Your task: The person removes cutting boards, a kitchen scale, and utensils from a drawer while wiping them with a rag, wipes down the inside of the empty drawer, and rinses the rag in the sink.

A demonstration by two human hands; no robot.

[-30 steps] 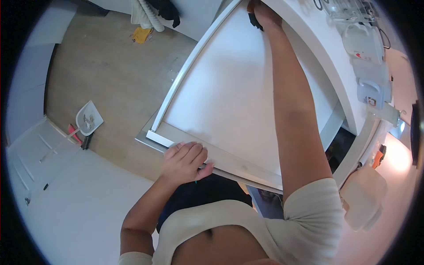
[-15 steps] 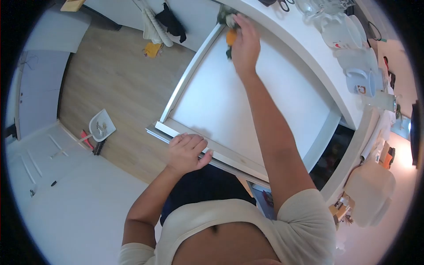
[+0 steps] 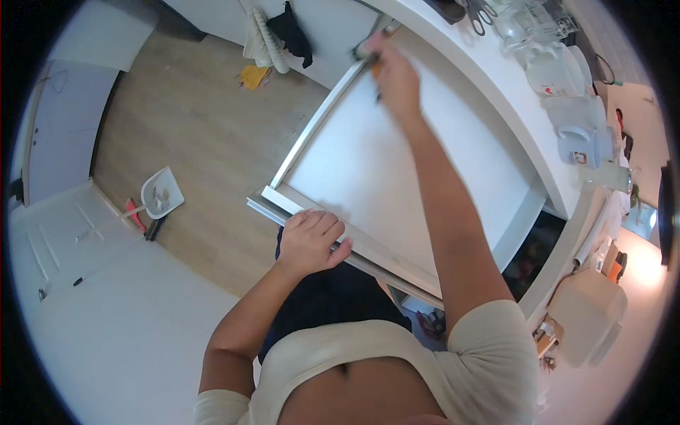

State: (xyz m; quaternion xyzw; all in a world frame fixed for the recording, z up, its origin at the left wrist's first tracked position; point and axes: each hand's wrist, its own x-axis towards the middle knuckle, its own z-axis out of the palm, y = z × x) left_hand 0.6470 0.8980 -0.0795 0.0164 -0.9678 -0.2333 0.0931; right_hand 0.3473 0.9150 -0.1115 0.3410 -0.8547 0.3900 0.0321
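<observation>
An open white drawer (image 3: pixel 354 156) with a bare bottom juts out below the curved white counter. My left hand (image 3: pixel 314 242) is closed over the top of its front panel (image 3: pixel 397 273), fingers wrapped round the edge. At the drawer's far corner, my right hand (image 3: pixel 398 78) is closed on a cloth (image 3: pixel 363 51), of which dark green, pale and orange parts show. The cloth and fingertips are blurred by motion.
Glass jugs and cups (image 3: pixel 557 71) and scissors (image 3: pixel 479 15) stand or lie on the counter (image 3: pixel 453 53) to the right. On the floor at the left are a white dustpan (image 3: pixel 162 193) and a brush (image 3: pixel 153 229). A yellow cloth (image 3: pixel 253 76) lies farther back.
My right hand has come out from deep in the drawer's far corner with the cloth, and the cloth now sits over the drawer's side edge. My left hand has stayed on the front panel.
</observation>
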